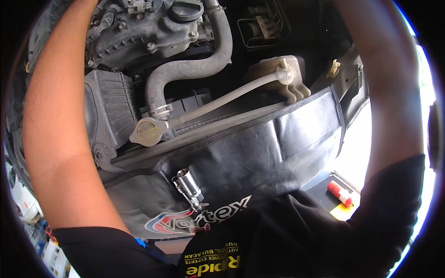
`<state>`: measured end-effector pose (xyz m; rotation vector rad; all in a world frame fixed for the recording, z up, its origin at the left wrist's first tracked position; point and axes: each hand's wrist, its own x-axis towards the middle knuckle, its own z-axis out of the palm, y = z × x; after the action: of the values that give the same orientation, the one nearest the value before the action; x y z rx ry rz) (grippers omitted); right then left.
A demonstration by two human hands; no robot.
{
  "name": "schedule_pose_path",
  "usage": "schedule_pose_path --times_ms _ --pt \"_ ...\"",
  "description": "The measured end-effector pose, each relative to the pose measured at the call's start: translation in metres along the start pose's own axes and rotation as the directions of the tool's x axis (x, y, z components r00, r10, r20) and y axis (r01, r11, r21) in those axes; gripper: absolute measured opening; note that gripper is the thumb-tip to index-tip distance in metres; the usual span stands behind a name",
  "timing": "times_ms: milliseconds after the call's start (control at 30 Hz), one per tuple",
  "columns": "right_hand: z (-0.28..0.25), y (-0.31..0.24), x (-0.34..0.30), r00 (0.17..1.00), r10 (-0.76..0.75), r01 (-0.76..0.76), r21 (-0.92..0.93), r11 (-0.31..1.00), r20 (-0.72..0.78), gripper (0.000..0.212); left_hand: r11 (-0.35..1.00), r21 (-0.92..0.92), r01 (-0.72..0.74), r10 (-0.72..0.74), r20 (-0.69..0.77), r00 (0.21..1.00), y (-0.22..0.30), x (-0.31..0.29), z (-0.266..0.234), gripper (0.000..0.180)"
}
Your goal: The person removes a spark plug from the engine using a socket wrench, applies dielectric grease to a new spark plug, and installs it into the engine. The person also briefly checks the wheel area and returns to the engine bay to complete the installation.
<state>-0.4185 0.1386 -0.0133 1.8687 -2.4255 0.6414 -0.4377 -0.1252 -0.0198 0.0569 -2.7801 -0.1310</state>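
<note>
While one dusty engine lay above the radiator cap, bearing one round black oil filler cap, the left arm and right arm, bare beyond two black sleeves, reached past the upper edge on either side of the radiator cap; both hands were out of view, so I could not tell whether they were apart, together or clamped on anything. One thick grey hose curved upward from just beside the radiator cap, one thin pale hose ran rightward from it to one whitish reservoir, and one ribbed black box stood to the radiator cap's left. Below the radiator cap, one creased, glossy black cover was draped, and one chrome socket tool rested on its face. Farther out, below and well to the right of the radiator cap, one red cylinder lay on one dark flat surface, and strong light whitened the room on that side.
</note>
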Motion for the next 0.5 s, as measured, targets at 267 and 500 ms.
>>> schedule_pose_path --times_ms 267,500 --pt "-0.032 -0.168 -0.171 0.996 0.016 -0.011 -0.054 0.998 0.092 0.039 0.926 0.172 -0.337 0.285 0.268 0.920 -0.008 0.025 -0.031 0.030" --pt "-0.001 -0.272 -0.192 0.770 0.627 -0.636 0.232 0.736 0.121 0.057 0.876 0.409 -0.254 0.124 0.317 0.940 -0.021 0.055 0.001 0.050"
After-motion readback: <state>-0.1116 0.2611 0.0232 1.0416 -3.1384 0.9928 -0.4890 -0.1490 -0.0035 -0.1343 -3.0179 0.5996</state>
